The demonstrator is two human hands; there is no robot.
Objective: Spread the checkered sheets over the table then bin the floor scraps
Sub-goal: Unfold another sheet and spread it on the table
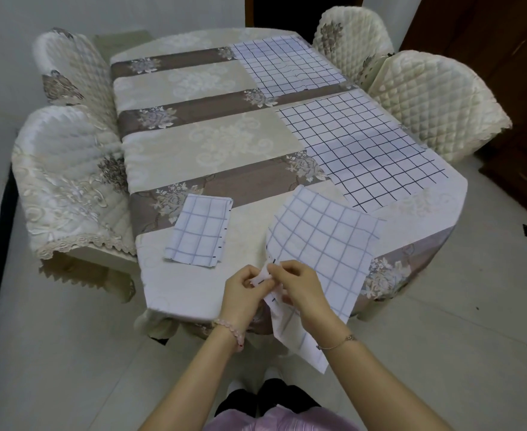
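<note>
A partly unfolded checkered sheet (321,241) hangs over the table's near edge, its corner pinched between my left hand (243,290) and my right hand (299,284). A folded checkered sheet (198,233) lies flat on the table (194,141) to the left of my hands. Two checkered sheets lie spread on the table's right side: one in the middle right (368,150), one at the far right (287,65). No floor scraps or bin are visible.
Quilted cream chairs flank the table: two on the left (69,181) (72,66), two on the right (436,101) (352,29). Pale tiled floor (69,353) surrounds me. Dark wooden furniture (504,57) stands at the right.
</note>
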